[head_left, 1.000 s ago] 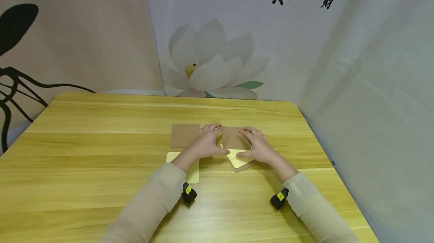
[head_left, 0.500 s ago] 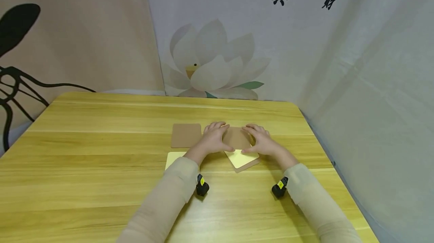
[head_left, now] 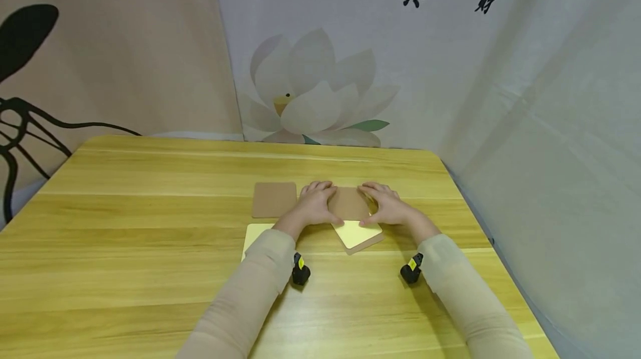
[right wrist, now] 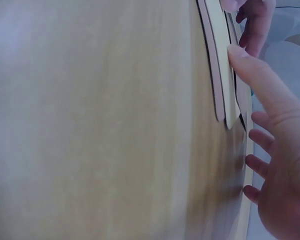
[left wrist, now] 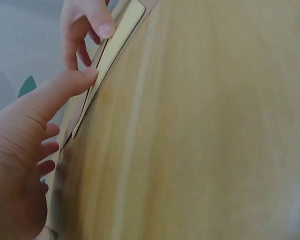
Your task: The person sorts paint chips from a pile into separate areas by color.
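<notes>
In the head view, a thin brown square coaster lies on top of a turned pale yellow coaster. Under the yellow one, the edge of another brown coaster peeks out. My left hand holds the top brown coaster at its left side, thumb at the near corner and fingers towards the far corner. On the right side my right hand holds it the same way. Both wrist views show the thumbs touching the near edge, beside the yellow coaster; the fingertips' contact at the far edge is partly hidden.
Left of my left hand, a separate brown coaster lies flat. A yellow coaster sits nearer, partly covered by my left forearm. The wooden table ends at a printed curtain behind.
My left hand has moved right to the left side of the top brown coaster, and my right hand has shifted slightly right. Over the last half second both hands stay nearly still.
</notes>
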Tool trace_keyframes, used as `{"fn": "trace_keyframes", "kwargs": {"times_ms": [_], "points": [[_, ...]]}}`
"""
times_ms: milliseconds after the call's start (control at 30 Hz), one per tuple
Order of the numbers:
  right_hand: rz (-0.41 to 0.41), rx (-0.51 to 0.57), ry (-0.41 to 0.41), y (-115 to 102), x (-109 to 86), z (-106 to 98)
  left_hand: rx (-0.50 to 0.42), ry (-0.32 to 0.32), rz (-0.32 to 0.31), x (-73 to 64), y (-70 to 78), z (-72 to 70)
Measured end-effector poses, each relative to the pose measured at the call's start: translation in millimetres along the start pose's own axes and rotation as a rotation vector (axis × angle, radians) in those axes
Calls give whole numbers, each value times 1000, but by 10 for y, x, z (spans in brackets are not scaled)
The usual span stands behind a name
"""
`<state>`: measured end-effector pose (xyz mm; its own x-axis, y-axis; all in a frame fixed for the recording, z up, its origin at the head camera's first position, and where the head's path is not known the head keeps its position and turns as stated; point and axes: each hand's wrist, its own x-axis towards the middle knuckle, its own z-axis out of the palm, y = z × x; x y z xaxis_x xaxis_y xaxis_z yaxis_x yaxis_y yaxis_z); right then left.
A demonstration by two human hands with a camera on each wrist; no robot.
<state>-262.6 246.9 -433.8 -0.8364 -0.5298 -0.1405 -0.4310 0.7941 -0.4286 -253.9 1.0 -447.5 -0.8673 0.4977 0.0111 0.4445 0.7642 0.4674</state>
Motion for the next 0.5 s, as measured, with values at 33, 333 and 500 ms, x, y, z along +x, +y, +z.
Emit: {"fn": "trace_keyframes", "kwargs": {"times_ms": [33, 333, 500], "points": [[-1, -5, -4, 2, 1, -1, 4, -2, -1, -1, -6, 5], [-7, -25, -19, 5, 15, 1, -8, 9, 1, -1, -39, 28], [-14, -32, -16, 12, 20, 8, -15, 17, 1, -4, -37, 23]]}}
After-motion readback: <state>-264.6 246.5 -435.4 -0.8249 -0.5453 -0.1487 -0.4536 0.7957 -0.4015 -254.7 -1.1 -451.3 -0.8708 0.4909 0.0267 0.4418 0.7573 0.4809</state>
